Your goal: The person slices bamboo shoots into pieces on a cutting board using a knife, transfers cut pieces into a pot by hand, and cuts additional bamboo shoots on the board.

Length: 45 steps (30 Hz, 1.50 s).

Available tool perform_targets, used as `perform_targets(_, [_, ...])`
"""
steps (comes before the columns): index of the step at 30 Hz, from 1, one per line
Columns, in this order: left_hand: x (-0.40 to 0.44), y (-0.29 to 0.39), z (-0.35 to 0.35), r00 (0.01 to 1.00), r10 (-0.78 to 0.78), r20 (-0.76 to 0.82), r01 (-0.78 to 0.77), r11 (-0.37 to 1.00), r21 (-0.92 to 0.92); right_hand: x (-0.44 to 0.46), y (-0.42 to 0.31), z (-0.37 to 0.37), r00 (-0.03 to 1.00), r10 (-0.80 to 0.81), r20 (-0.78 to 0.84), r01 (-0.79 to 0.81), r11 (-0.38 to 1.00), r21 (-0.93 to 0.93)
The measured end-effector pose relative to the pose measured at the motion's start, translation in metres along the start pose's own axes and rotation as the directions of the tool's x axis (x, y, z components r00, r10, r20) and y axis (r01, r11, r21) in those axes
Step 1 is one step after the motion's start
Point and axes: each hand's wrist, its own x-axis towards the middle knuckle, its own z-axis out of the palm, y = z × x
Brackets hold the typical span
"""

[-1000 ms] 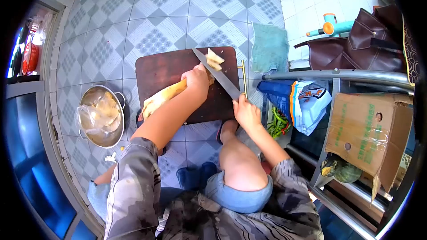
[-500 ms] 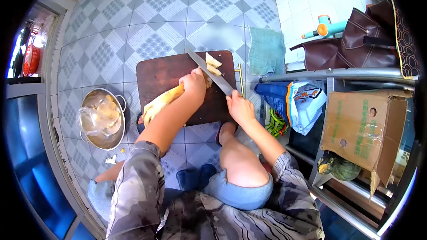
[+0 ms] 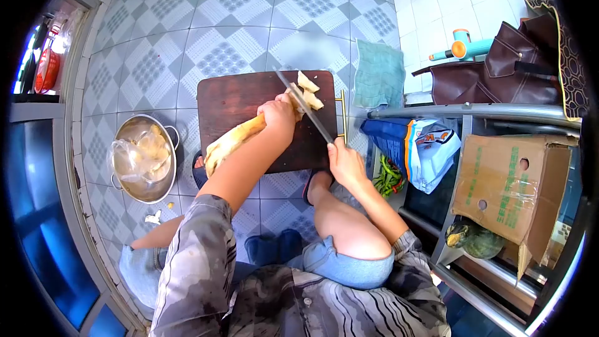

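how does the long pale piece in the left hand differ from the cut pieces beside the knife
The long pale piece is one stretched-out length, while the cut pieces are short chunks. The left hand grips the long pale piece; no hand is on the cut pieces. The long pale piece looks yellower overall, the cut pieces whiter. Both lie on the dark board.
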Motion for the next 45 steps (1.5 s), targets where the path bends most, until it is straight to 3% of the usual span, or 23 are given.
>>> perform_targets(2, [0.001,0.001,0.002,1.000,0.020,-0.025,-0.020,1.000,0.003,-0.002,-0.008,0.006,1.000,-0.016,0.004,0.016,0.997,-0.077])
perform_targets(8, [-0.004,-0.002,0.001,1.000,0.018,0.009,-0.018,1.000,-0.005,-0.001,-0.022,0.015,1.000,0.005,-0.004,-0.006,0.997,-0.071])
perform_targets(11, [-0.002,-0.001,0.006,0.998,0.006,-0.066,-0.005,1.000,0.015,0.015,-0.030,0.018,1.000,0.006,0.004,-0.006,0.994,-0.114])
perform_targets(14, [-0.001,0.000,0.005,0.999,0.003,-0.047,0.000,0.999,0.047,0.053,-0.050,0.030,0.989,-0.090,-0.114,0.080,0.993,-0.090])
perform_targets(16, [-0.004,-0.002,-0.009,0.998,0.011,0.061,-0.010,1.000,-0.007,0.072,-0.059,0.032,0.965,-0.180,-0.190,0.168,0.983,-0.077])
perform_targets(19, [-0.010,-0.007,-0.019,0.985,0.149,0.084,-0.150,0.989,0.005,0.062,-0.053,0.025,0.973,-0.178,-0.150,0.159,0.979,-0.132])
perform_targets(22, [-0.012,-0.007,-0.018,0.992,0.122,0.039,-0.122,0.993,-0.005,0.024,-0.028,0.029,0.992,-0.059,-0.110,0.041,0.986,-0.159])
perform_targets(25, [-0.015,-0.008,-0.022,0.988,0.146,0.041,-0.146,0.989,-0.007,-0.004,-0.003,0.036,0.981,-0.071,-0.179,0.029,0.973,-0.228])
perform_targets(28, [-0.017,-0.008,-0.020,0.991,0.133,0.012,-0.133,0.991,0.001,0.023,-0.023,0.034,0.981,-0.086,-0.175,0.059,0.987,-0.152])
perform_targets(30, [-0.014,-0.008,-0.019,0.990,0.139,0.040,-0.139,0.990,0.005,0.059,-0.048,0.028,0.960,-0.182,-0.212,0.158,0.980,-0.122])
perform_targets(33, [-0.014,-0.010,-0.021,0.989,0.146,0.037,-0.146,0.989,-0.009,0.073,-0.061,0.024,0.976,-0.141,-0.164,0.116,0.981,-0.154])
perform_targets(37, [-0.020,-0.010,-0.024,0.986,0.164,0.016,-0.164,0.986,0.016,0.020,-0.017,0.034,0.977,-0.082,-0.199,0.047,0.983,-0.177])
perform_targets(38, [-0.019,-0.010,-0.023,0.987,0.162,0.019,-0.162,0.987,0.011,0.006,-0.005,0.036,0.990,-0.017,-0.137,-0.016,0.972,-0.234])
perform_targets(43, [-0.020,-0.007,-0.023,0.990,0.137,0.029,-0.137,0.991,-0.004,0.028,-0.014,0.026,0.994,-0.060,-0.096,0.038,0.976,-0.213])
perform_targets(45, [-0.024,-0.008,-0.023,0.988,0.150,0.022,-0.149,0.988,-0.040,0.062,-0.039,0.028,0.969,-0.176,-0.172,0.145,0.973,-0.178])
